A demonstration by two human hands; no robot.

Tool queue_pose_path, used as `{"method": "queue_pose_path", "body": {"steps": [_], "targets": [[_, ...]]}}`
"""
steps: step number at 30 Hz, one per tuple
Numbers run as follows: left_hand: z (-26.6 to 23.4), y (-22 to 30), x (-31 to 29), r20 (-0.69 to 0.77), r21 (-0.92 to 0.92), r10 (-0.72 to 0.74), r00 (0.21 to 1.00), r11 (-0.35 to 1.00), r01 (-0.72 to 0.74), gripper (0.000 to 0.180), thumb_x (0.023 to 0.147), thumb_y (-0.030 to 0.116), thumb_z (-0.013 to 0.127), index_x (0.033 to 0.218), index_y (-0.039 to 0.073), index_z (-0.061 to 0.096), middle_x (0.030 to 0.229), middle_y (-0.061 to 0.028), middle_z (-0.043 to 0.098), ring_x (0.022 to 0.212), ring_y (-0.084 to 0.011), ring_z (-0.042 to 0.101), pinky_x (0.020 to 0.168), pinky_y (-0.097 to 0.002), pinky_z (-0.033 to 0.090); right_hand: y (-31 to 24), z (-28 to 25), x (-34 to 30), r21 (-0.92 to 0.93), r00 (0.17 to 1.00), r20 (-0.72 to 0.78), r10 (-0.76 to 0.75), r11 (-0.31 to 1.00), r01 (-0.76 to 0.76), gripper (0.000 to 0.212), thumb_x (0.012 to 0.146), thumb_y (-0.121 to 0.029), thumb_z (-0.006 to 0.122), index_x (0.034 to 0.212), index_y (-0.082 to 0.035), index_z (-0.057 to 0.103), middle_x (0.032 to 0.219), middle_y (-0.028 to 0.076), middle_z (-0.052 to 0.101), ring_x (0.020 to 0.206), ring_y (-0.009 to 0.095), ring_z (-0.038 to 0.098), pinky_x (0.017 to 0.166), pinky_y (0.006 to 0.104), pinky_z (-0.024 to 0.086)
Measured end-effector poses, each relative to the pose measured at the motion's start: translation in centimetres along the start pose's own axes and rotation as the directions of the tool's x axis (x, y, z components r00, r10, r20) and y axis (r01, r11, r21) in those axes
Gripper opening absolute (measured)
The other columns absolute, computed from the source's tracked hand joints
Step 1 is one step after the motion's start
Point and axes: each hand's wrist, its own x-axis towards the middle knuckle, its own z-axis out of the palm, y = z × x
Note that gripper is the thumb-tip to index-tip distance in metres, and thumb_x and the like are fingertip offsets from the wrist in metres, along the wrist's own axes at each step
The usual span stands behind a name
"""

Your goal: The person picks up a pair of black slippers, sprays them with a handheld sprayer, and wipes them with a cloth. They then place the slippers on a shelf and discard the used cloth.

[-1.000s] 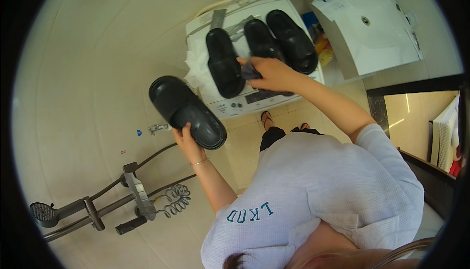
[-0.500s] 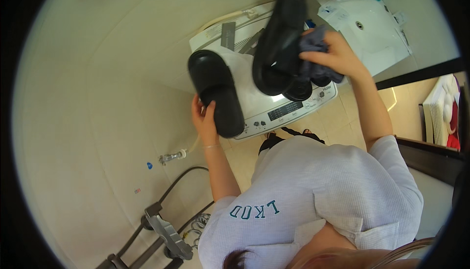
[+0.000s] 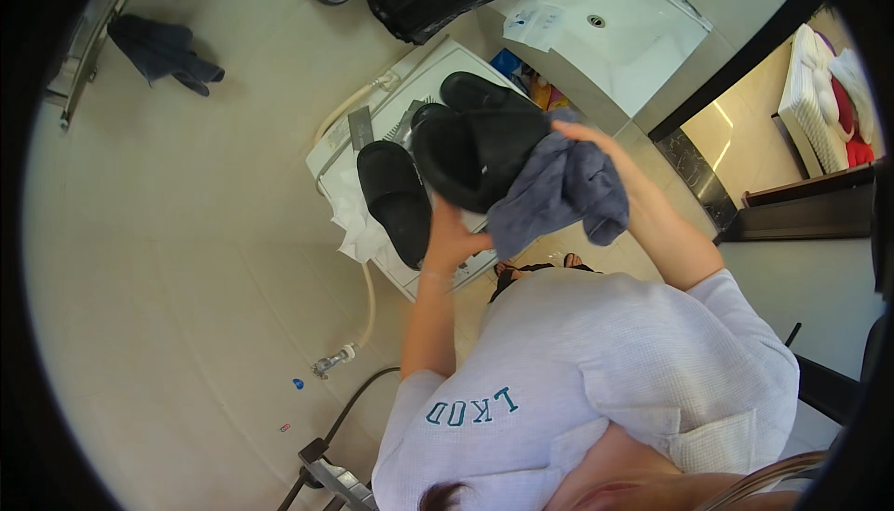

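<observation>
- Slipper [image 3: 475, 162], black and open-toed, is now lifted off the washing machine [image 3: 372, 139] and held up in front of the person; a second ago it was lower, out to the left over the floor tiles.
- Left hand [image 3: 450, 239] grips the slipper from beneath, fingers closed around its heel end.
- Right hand [image 3: 596, 153] presses a bunched blue-grey cloth [image 3: 559, 190] against the slipper's far side; it has left the slippers on the machine lid, so wiping looks under way.
- Just left of the grip, a second black slipper [image 3: 396, 199] lies flat on the lid; a third [image 3: 480, 92] lies behind the held one.
- Beyond the grip, between machine and white washbasin [image 3: 652, 41], stand small packages [image 3: 531, 83] in blue, yellow and orange; their labels are too small to make out.
</observation>
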Motion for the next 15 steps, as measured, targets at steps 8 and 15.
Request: {"method": "queue_pose_path", "body": {"steps": [8,15], "targets": [[8.5,1.3,5.0,-0.178,-0.881,-0.175,0.968,0.466,-0.078,0.072,0.093,0.062,0.044,0.144,0.012,0.04,0.144,-0.0105,0.045,0.13,-0.0297,0.045,0.111,-0.0436,0.036,-2.7,-3.8,-4.4,-0.367,0.918,0.299,-0.26,0.857,0.362,0.041,0.1,-0.034,0.053,0.112,0.003,0.065,0.106,0.012,0.069,0.094,0.018,0.066,0.085,0.0306,0.052],[12.2,8.3,8.5,-0.077,-0.927,-0.456,0.887,0.361,0.105,0.077,0.087,0.075,0.036,0.133,0.016,0.054,0.128,-0.0114,0.058,0.107,-0.0372,0.058,0.09,-0.0561,0.05,-5.8,-14.8,-9.6,-0.034,0.868,-0.163,-0.469,0.882,0.47,0.043,0.098,-0.04,0.056,0.111,0.0,0.065,0.106,0.009,0.07,0.093,0.016,0.068,0.085,0.0318,0.054]]}}
